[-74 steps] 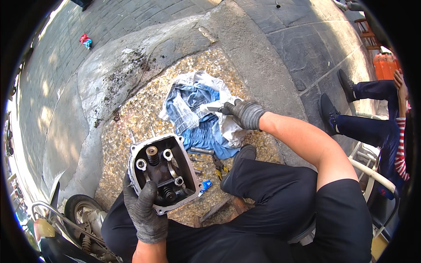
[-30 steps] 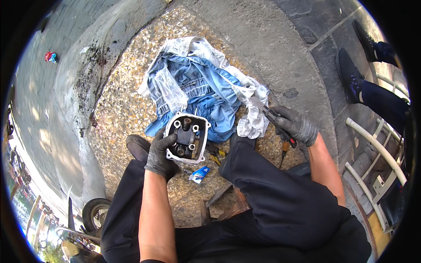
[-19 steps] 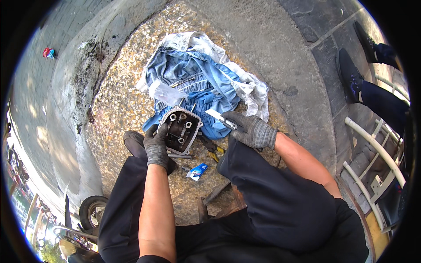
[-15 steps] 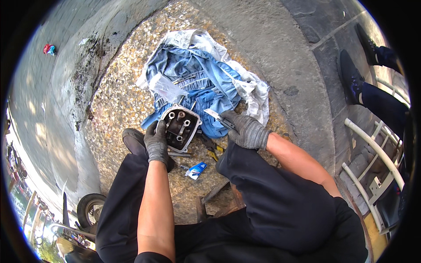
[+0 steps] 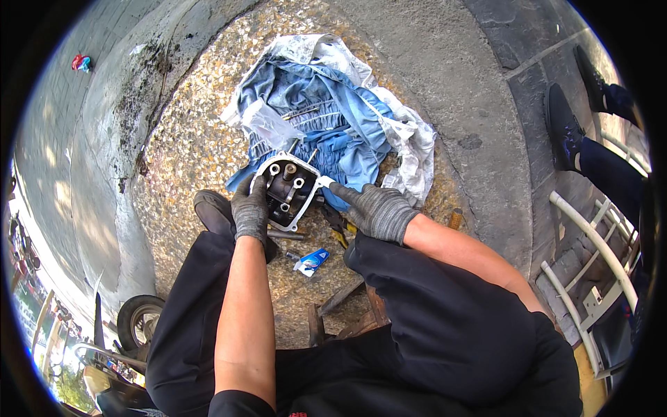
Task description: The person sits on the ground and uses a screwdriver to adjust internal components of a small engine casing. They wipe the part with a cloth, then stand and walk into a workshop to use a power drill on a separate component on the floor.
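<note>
My left hand [image 5: 249,213], in a grey glove, grips the left edge of a metal engine cylinder head [image 5: 303,184]. Its dark, oily hollow faces up, with bolt posts inside. My gloved right hand [image 5: 383,213] is closed around a utility knife, its handle mostly hidden by the fingers. The knife's pale blade [image 5: 324,181] meets the cylinder head's right rim, near a corner lug. Beneath and beyond lies a crumpled blue and white cloth [image 5: 361,128], with a clear plastic bag [image 5: 272,128] on it.
Yellow-and-black pliers [image 5: 340,235], a metal tube [image 5: 286,235] and a blue-white packet [image 5: 312,262] lie between my feet on the pebbled ground. A wooden stool [image 5: 340,302] is below. At right are a metal-framed chair [image 5: 590,229] and another person's shoes [image 5: 561,125].
My right hand has moved left, bringing the knife blade from beside the cylinder head onto its rim. My left hand keeps its hold.
</note>
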Demonstrator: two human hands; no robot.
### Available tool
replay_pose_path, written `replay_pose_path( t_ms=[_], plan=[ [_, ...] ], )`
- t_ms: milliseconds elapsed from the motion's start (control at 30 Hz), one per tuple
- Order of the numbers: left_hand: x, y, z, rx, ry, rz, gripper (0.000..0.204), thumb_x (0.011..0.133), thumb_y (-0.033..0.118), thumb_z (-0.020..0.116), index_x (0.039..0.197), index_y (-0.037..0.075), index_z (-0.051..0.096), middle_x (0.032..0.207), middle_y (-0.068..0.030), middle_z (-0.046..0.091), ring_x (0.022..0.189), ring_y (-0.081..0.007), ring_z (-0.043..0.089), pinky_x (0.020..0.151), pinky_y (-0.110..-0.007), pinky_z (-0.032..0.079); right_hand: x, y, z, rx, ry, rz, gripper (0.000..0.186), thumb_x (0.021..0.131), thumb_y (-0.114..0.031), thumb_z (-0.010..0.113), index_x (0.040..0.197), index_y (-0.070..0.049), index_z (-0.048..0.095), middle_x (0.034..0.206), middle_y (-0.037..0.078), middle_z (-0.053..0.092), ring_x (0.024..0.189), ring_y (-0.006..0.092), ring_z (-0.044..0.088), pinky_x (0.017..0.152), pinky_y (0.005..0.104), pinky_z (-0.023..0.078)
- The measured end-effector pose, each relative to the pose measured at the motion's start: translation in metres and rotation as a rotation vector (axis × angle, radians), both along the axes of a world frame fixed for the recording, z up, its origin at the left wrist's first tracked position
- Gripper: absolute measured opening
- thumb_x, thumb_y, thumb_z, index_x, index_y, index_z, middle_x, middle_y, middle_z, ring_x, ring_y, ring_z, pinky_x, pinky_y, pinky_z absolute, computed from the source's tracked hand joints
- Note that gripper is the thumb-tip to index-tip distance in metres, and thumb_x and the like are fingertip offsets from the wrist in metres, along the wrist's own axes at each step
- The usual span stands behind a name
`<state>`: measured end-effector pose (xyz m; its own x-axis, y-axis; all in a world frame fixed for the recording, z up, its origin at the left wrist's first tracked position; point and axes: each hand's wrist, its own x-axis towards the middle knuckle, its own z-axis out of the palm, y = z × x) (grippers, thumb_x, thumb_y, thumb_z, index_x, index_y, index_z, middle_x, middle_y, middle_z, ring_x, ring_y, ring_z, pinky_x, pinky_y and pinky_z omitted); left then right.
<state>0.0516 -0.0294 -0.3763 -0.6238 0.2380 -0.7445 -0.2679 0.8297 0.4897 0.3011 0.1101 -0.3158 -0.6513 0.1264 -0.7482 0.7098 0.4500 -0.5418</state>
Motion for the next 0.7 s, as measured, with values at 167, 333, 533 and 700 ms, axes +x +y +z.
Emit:
replay_pose_path(
  t_ms=[167,333,533,700],
  plan=[
    [0.000,0.006,0.006,-0.092,0.084,-0.148,0.047,0.093,0.032,0.068,0.128,0.001,0.064,0.116,-0.0205,0.070,0.099,-0.0265,0.070,0.088,-0.036,0.054,-0.002,-0.005,0.000,-0.014,-0.011,-0.031,0.067,0.095,-0.028,0.053,0.157,-0.032,0.027,0.090,0.021,0.060,0.077,0.0380,0.065,0.071,0.0510,0.053],
    [0.003,0.006,0.009,-0.140,0.109,-0.199,0.046,0.094,0.035,0.065,0.127,0.003,0.065,0.116,-0.0207,0.071,0.105,-0.0289,0.070,0.091,-0.038,0.053,-0.004,-0.005,0.000,0.002,-0.046,-0.026,0.066,0.096,-0.027,0.052,0.157,-0.032,0.027,0.094,0.023,0.062,0.078,0.0391,0.065,0.072,0.0515,0.053],
    [0.006,0.008,0.013,-0.198,0.153,-0.263,0.046,0.095,0.036,0.063,0.127,0.003,0.065,0.117,-0.0198,0.071,0.106,-0.0300,0.070,0.092,-0.039,0.052,-0.005,-0.006,0.000,-0.009,-0.059,-0.017,0.065,0.097,-0.027,0.051,0.157,-0.032,0.026,0.094,0.023,0.062,0.078,0.0392,0.066,0.072,0.0516,0.053],
    [0.007,0.010,0.014,-0.190,0.179,-0.288,0.047,0.096,0.036,0.061,0.128,0.003,0.064,0.117,-0.0206,0.070,0.107,-0.0312,0.069,0.093,-0.039,0.052,-0.005,-0.006,-0.001,0.000,-0.049,-0.013,0.066,0.096,-0.027,0.051,0.157,-0.032,0.025,0.092,0.023,0.063,0.076,0.0385,0.066,0.070,0.0510,0.053]
  ],
)
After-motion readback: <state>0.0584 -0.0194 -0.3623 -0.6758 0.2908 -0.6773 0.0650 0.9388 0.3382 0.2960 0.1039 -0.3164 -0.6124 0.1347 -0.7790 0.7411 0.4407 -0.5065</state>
